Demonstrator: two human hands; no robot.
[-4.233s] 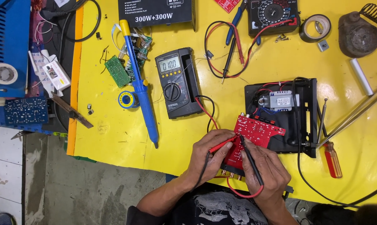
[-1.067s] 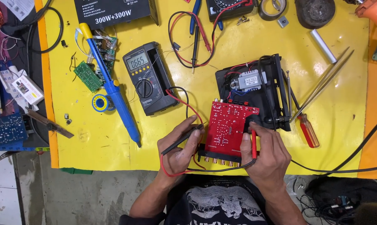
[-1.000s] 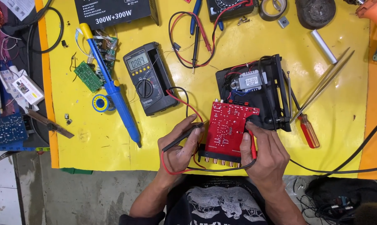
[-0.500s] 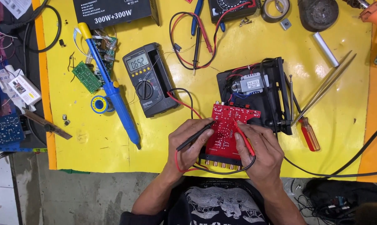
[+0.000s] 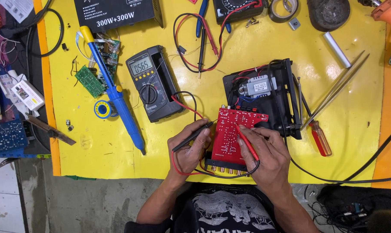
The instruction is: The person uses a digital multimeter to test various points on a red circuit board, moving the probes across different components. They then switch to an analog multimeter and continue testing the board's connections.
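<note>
A red circuit board (image 5: 232, 129) stands tilted against a black open chassis (image 5: 286, 103) on the yellow mat. My left hand (image 5: 189, 149) holds a black test probe (image 5: 193, 136) with its tip at the board's left edge. My right hand (image 5: 266, 151) holds a red test probe (image 5: 247, 142) pressed on the board's face. Red and black leads loop under the board and run to a dark digital multimeter (image 5: 154, 82) at the upper left, whose display is lit.
A blue desoldering pump (image 5: 115, 95), a solder spool (image 5: 102, 108) and green boards (image 5: 89, 80) lie left. A red-handled screwdriver (image 5: 320, 137), long tweezers (image 5: 338, 88), a tape roll (image 5: 284, 8), a black amplifier box (image 5: 115, 13) and a second meter (image 5: 238, 6) ring the mat (image 5: 355, 112).
Both probes moved onto the board: the red probe swung from the board's right edge to its face, and the black probe tip came to the left edge. The view shifted slightly.
</note>
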